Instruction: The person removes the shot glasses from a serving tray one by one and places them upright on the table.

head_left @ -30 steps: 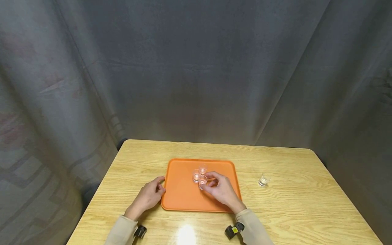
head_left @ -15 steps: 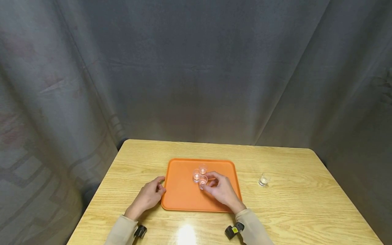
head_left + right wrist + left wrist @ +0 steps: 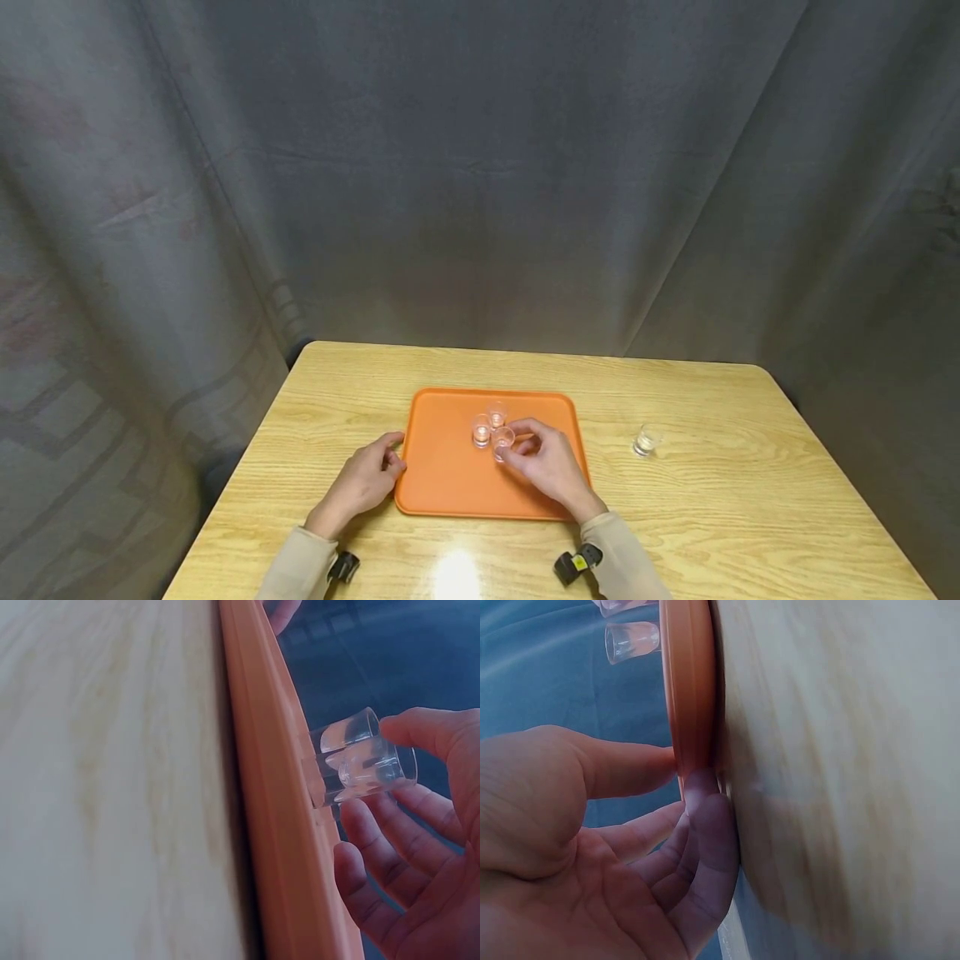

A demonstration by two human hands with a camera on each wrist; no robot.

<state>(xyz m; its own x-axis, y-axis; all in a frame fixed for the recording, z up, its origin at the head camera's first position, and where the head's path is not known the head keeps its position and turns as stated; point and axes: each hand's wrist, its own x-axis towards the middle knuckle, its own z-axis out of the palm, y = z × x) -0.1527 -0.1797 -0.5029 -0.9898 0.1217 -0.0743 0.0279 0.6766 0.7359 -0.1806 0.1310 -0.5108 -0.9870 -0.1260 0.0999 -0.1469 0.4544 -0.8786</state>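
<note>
An orange tray (image 3: pixel 450 485) lies on the wooden table. My left hand (image 3: pixel 362 478) grips its left edge; in the left wrist view the thumb rests at the rim (image 3: pixel 688 682) and the fingers curl against the underside. Over the tray's middle, my right hand (image 3: pixel 553 467) pinches a small clear shot glass (image 3: pixel 503 442) between thumb and fingers. Two similar shot glasses stand close by on the tray, one to the left (image 3: pixel 481 433) and one behind (image 3: pixel 497 415). In the right wrist view the held glass (image 3: pixel 367 771) overlaps another glass.
A further clear shot glass (image 3: pixel 647 441) stands on the table (image 3: pixel 735 467) to the right of the tray. Grey curtains (image 3: pixel 480 183) hang behind the table and at both sides.
My right hand has shifted slightly right with the shot glass, widening the gap to the left-hand glass. The left hand and the tray stay where they were.
</note>
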